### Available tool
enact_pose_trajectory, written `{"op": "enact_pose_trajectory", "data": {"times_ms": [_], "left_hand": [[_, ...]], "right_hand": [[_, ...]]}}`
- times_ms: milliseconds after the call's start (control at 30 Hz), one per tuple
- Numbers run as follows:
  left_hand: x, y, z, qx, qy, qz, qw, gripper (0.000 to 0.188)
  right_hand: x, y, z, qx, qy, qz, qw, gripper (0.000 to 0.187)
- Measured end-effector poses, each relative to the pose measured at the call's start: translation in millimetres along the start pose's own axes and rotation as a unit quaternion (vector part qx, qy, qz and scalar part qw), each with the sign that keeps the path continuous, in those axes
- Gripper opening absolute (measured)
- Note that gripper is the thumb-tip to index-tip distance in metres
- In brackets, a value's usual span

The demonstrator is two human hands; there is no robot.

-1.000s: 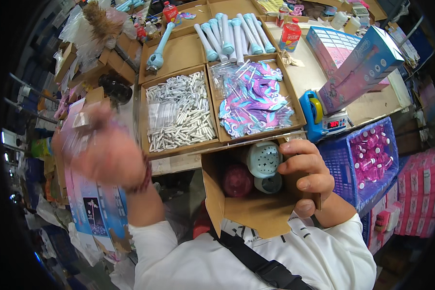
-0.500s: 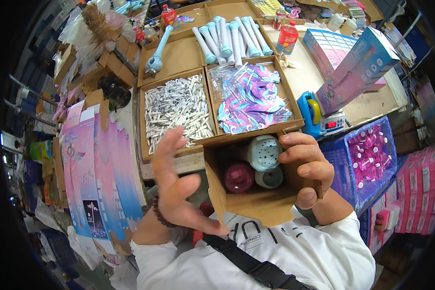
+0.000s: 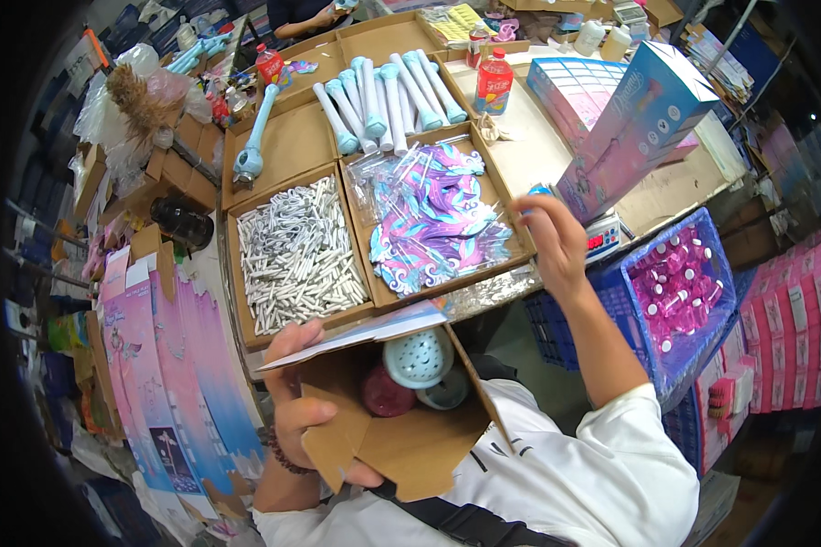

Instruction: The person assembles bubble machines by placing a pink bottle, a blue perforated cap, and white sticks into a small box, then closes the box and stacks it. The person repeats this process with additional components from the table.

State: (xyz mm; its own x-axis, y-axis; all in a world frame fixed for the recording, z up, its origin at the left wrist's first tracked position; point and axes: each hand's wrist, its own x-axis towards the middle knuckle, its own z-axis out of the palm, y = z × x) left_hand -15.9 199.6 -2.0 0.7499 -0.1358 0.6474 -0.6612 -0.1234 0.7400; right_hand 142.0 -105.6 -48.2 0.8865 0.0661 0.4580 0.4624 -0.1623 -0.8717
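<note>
My left hand (image 3: 296,401) grips the left side of an open cardboard box (image 3: 410,447), held tilted at my chest with its mouth facing me and its flaps spread. Inside the box show a pale blue perforated round head (image 3: 418,358), a dark pink bottle (image 3: 388,392) and a greyish round end (image 3: 445,390). My right hand (image 3: 556,242) is away from the box, fingers curled together beside the blue tape dispenser (image 3: 540,190), most of which it hides. Whatever its fingertips may hold is too small to make out.
Ahead lie trays of white sticks (image 3: 301,255), purple-blue printed cutouts (image 3: 438,214) and pale blue wands (image 3: 383,100). A tall printed box (image 3: 634,128) stands right, above a blue crate of pink bottles (image 3: 680,283). Flat printed cartons (image 3: 164,365) lie left. Another person (image 3: 306,16) is beyond.
My right hand has let go of the box and moved up and right to the tape dispenser. My left hand has closed on the box, which is now lower and left, one flap folded over.
</note>
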Motion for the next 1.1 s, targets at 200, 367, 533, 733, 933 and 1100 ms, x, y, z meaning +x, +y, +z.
{"op": "enact_pose_trajectory", "data": {"times_ms": [200, 367, 533, 733, 933, 1100], "left_hand": [[7, 15, 6, 0.074, 0.070, -0.058, 0.993, 0.066], [25, 14, 35, -0.001, 0.197, -0.105, 0.975, 0.060], [26, 9, 44, -0.017, 0.256, -0.132, 0.957, 0.048], [30, 0, 31, -0.143, 0.268, -0.152, 0.941, 0.032], [35, 5, 10, -0.073, 0.134, -0.103, 0.983, 0.063], [27, 9, -11, -0.056, 0.033, -0.163, 0.984, 0.066]], "right_hand": [[75, 162, -1, -0.249, -0.189, 0.170, 0.935, 0.033], [95, 224, 24, -0.482, -0.443, 0.216, 0.724, 0.043], [116, 252, 30, -0.469, -0.486, 0.185, 0.714, 0.026], [149, 287, 30, -0.448, -0.541, 0.130, 0.700, 0.064], [128, 276, 41, -0.479, -0.617, 0.070, 0.620, 0.045], [176, 304, 17, -0.118, -0.435, 0.263, 0.853, 0.013]]}}
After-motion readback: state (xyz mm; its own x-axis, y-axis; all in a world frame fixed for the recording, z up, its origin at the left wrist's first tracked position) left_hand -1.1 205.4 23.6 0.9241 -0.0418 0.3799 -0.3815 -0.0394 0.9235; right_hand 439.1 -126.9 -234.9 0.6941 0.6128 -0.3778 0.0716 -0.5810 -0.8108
